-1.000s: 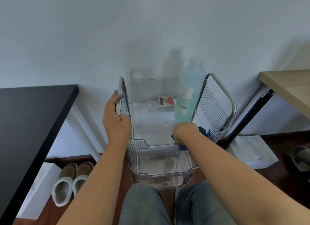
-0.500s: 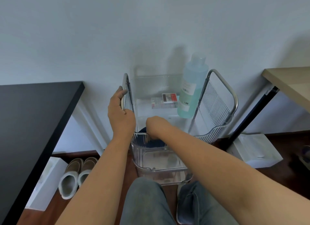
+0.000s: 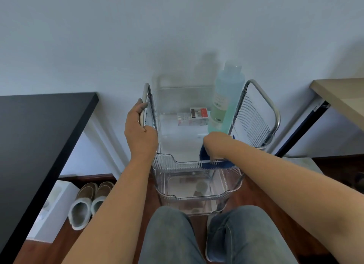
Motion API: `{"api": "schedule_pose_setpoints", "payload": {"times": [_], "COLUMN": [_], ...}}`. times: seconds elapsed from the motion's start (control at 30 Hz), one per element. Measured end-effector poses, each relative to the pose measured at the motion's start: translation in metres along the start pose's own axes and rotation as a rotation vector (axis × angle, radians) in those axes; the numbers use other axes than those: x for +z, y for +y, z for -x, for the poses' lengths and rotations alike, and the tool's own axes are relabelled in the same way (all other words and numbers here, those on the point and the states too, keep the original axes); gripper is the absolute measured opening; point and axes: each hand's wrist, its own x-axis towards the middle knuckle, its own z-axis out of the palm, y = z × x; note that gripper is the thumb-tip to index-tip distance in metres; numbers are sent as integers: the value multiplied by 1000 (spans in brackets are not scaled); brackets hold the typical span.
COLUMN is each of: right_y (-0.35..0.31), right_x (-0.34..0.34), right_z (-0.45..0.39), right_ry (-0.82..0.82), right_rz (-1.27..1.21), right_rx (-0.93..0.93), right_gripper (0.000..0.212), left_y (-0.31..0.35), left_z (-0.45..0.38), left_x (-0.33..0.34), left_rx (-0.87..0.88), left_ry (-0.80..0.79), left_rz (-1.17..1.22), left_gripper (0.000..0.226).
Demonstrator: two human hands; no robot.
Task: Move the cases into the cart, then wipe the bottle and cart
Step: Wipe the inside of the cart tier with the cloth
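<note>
A clear plastic cart (image 3: 165,161) with metal side handles stands against the wall in front of my knees. In its top tray stand a tall pale-blue bottle (image 3: 224,102) at the back right and a small clear case with a red and white label (image 3: 194,116) beside it. My left hand (image 3: 139,132) grips the cart's left metal handle. My right hand (image 3: 216,143) is inside the top tray at its front right, closed on a dark blue cloth (image 3: 212,163) pressed against the tray floor and front wall.
A black table (image 3: 39,135) is on the left, with a pair of slippers (image 3: 88,202) and a white box (image 3: 53,208) on the floor under it. A wooden table (image 3: 342,98) with a black leg is on the right. A white box (image 3: 303,163) lies behind my right arm.
My right hand with the cloth swept from the tray's front right to its front left, then back to the front right. My left hand stayed on the handle.
</note>
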Motion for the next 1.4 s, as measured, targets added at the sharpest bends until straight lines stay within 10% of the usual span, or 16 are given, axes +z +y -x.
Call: {"api": "schedule_pose_setpoints", "payload": {"times": [0.4,0.73,1.4], "right_y": [-88,-103,-81], "right_x": [-9,-18,-9], "right_z": [-43,-95,-47], "right_ry": [192,246,-37], "right_rz": [-136,-248,-182], "right_rx": [-327,-94,-456], "right_gripper": [11,12,42], "left_y": [0,3,2], "left_z": [0,1,2], "left_x": [1,2,0], "left_rx": [-8,-55,-36], "left_ry": [10,11,18], "left_rz": [15,28,30], "left_gripper": [81,84,77]}}
